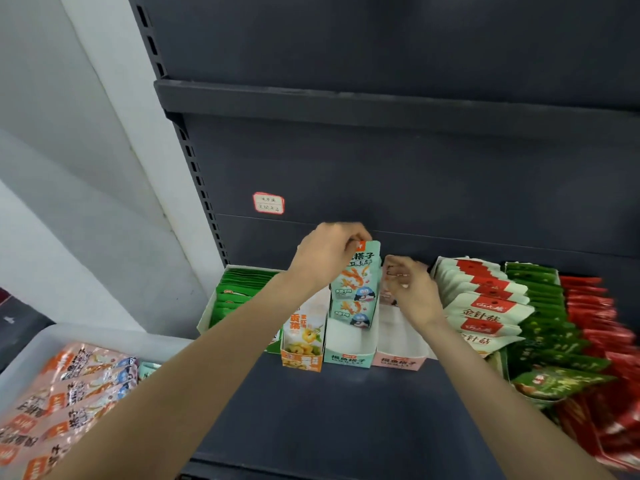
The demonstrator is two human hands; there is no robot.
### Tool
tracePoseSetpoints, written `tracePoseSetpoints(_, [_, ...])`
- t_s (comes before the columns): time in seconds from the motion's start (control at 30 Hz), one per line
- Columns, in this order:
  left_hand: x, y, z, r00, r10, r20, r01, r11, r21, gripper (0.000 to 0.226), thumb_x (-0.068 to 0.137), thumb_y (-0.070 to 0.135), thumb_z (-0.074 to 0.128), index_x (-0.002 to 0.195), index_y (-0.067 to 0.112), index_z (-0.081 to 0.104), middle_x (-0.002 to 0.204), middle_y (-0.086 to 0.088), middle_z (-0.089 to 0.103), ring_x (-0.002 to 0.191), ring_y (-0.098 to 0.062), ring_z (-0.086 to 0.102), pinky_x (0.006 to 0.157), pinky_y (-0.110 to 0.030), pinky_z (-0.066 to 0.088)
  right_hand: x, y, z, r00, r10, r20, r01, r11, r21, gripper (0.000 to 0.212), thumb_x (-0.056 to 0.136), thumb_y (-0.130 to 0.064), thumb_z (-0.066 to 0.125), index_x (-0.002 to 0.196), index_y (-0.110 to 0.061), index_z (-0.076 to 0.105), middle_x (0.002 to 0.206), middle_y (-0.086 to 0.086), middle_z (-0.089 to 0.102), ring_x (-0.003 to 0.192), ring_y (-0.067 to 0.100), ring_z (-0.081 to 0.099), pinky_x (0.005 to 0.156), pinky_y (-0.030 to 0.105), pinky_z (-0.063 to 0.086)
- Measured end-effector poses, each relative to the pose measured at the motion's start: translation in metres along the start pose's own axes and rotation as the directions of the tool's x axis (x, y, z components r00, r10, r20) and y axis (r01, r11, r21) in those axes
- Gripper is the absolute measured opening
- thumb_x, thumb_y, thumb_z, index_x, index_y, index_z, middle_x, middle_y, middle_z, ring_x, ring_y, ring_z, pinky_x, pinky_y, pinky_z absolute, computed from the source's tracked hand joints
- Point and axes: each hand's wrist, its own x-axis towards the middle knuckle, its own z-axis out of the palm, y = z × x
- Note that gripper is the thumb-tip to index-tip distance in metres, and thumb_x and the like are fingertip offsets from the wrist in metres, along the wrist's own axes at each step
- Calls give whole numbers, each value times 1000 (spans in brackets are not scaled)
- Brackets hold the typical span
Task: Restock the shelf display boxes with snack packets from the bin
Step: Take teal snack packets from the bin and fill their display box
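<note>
On the dark shelf (346,410), 1 strip of mint-green snack packets (355,289) is held upright above the mint-green display box (348,355), its lower end inside the box's open top. The strip is pinched at its top corner by the left hand (325,254), fingers curled together on the packet. 3 joined packets can be counted on the strip.

The right hand (408,289) is set in the rear of the pink display box (401,351), which stands just right of the mint-green one. Its fingers are curled and appear to pinch a pink packet (384,292), of which only a sliver is seen at the box's back end.

5 display boxes are lined along the shelf's back edge: a white box of green packets (239,292) nearest the left upright, a narrow orange-and-white box (304,337), the mint-green and pink boxes, then a box of white-and-red packets (485,299). Further right, rows of dark green packets (540,306) and red packets (595,313) are stacked towards the shelf's right edge; their numbers cannot be counted through blur.

At the lower left, a translucent bin (45,337) is seen off the shelf's left corner, holding pink-and-orange snack packets (62,393), about 4 rows visible. 1 red-bordered label (268,203) is stuck on the back panel.
</note>
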Motion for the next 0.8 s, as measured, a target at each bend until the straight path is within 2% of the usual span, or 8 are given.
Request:
tracePoseSetpoints(0.1, [-2, -3, 14, 994, 26, 106, -39, 992, 122, 27, 94, 10, 47, 107, 23, 67, 104, 3, 69, 92, -18, 63, 78, -39, 53, -2, -4, 12, 996, 33, 89, -36, 999, 37, 51, 86, -4, 61, 134, -12, 46, 119, 5, 60, 109, 19, 57, 91, 28, 47])
tracePoseSetpoints(0.23, [-6, -13, 29, 972, 25, 234, -95, 951, 294, 31, 97, 13, 43, 120, 24, 61, 116, -1, 62, 101, -22, 60, 83, -38, 52, -5, -5, 22, 993, 63, 103, -72, 994, 82, 58, 85, -2, 61, 137, -16, 39, 122, 3, 58, 111, 17, 57, 82, 18, 39])
tracePoseSetpoints(0.43, [-10, -24, 39, 984, 76, 161, -134, 912, 389, 39, 93, 6, 50, 129, 21, 53, 121, -3, 52, 111, -20, 50, 85, -33, 49, -7, -4, 23, 994, 64, 90, -67, 997, 38, 58, 87, -7, 63, 138, -18, 38, 128, 3, 57, 114, 12, 54, 84, 14, 38])
tracePoseSetpoints(0.5, [-11, -28, 38, 992, 62, 114, -101, 918, 382, 39, 92, 7, 50, 130, 19, 51, 125, -2, 49, 114, -19, 46, 89, -32, 45, -9, -6, 23, 996, 55, 76, -55, 998, -4, 59, 87, -10, 64, 139, -18, 37, 132, 4, 54, 118, 14, 53, 91, 21, 42])
tracePoseSetpoints(0.57, [-13, -30, 35, 996, 28, 79, -54, 937, 346, 38, 93, 9, 49, 129, 19, 51, 126, -2, 49, 115, -18, 45, 90, -31, 44, -15, -11, 21, 999, 10, 31, -6, 991, -133, 59, 88, -14, 63, 141, -19, 36, 138, 3, 46, 125, 15, 45, 98, 26, 40])
tracePoseSetpoints(0.63, [-16, -31, 29, 999, 8, 38, -18, 959, 283, 33, 95, 14, 48, 126, 20, 54, 123, -1, 51, 114, -17, 46, 88, -32, 44, -23, -21, 22, 998, -61, -21, 55, 973, -225, 57, 89, -15, 61, 141, -20, 37, 140, 1, 40, 128, 15, 37, 97, 21, 35])
tracePoseSetpoints(0.7, [-25, -31, 19, 1000, 3, -3, -3, 975, 223, 30, 95, 19, 50, 124, 20, 57, 120, 0, 54, 111, -17, 49, 87, -33, 47, -29, -32, 27, 987, -158, -40, 147, 967, -208, 51, 88, -12, 61, 136, -19, 44, 134, 1, 42, 125, 16, 39, 93, 13, 28])
tracePoseSetpoints(0.8, [-48, -42, -1, 999, -30, -12, 31, 994, 107, 34, 94, 22, 51, 128, 23, 55, 121, 1, 57, 109, -16, 53, 86, -34, 48, -35, -53, 43, 978, -205, 34, 208, 969, -137, 44, 88, -9, 58, 131, -19, 50, 130, -1, 46, 122, 14, 44, 95, 12, 27])
